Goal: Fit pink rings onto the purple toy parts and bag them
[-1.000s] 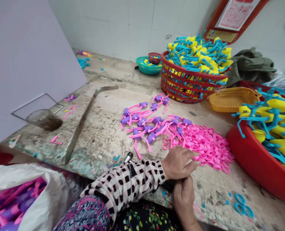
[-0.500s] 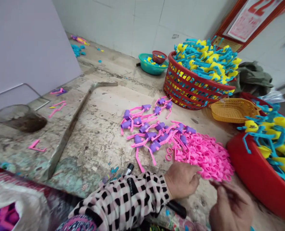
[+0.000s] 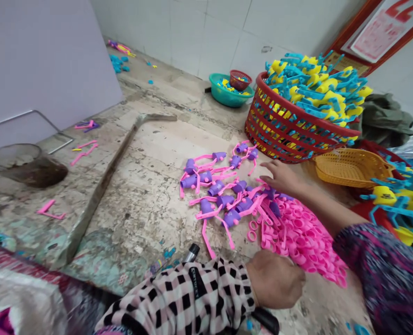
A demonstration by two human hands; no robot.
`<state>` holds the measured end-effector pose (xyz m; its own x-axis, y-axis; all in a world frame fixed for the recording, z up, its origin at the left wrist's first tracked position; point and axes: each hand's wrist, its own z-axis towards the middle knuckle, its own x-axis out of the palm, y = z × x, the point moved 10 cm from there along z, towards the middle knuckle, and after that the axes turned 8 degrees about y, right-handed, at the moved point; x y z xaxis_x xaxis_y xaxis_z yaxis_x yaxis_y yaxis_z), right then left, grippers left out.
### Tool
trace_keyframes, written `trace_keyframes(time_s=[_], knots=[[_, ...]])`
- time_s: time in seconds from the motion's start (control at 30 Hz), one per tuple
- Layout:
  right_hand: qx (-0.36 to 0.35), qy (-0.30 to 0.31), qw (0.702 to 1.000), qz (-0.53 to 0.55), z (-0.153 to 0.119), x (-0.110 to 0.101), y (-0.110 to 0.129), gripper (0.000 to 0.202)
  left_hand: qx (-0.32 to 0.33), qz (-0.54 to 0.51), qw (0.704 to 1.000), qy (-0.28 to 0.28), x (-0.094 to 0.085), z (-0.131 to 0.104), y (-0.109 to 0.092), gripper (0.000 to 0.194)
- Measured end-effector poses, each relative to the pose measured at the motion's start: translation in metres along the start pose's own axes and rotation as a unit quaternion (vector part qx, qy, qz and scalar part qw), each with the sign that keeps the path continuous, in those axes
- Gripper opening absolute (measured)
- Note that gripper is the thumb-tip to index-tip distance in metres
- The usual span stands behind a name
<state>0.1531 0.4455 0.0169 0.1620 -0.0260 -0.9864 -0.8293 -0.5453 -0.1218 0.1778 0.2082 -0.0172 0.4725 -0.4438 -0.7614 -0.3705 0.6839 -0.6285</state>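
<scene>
Just right of centre, the right hand (image 3: 281,177) reaches with fingers apart beside purple-and-pink toy pieces (image 3: 232,217); lower down, the left hand (image 3: 277,281) is curled closed near pink rings (image 3: 307,239), contents hidden. Tangled limbs could drag neighbouring pieces; the low right forearm (image 3: 327,207) could scatter rings.

Left hand (image 3: 275,280) curled (right hand (image 3: 282,177) open).

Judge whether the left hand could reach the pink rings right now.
Probably yes: the left hand is beside the near edge of the pink rings, with nothing visible between; the right forearm crosses only their far side.
</scene>
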Motion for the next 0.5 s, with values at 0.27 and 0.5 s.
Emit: trace_keyframes(time_s=[0.27, 0.5], knots=[[0.031, 0.075, 0.996, -0.038, 0.105, 0.020, -0.019, 0.082, 0.007, 0.007, 1.000, -0.011, 0.009, 0.002, -0.001, 0.020], [0.053, 0.140, 0.986, -0.069, 0.138, 0.047, -0.019, 0.091, -0.017, 0.012, 0.999, -0.049, 0.009, 0.001, 0.004, 0.015]])
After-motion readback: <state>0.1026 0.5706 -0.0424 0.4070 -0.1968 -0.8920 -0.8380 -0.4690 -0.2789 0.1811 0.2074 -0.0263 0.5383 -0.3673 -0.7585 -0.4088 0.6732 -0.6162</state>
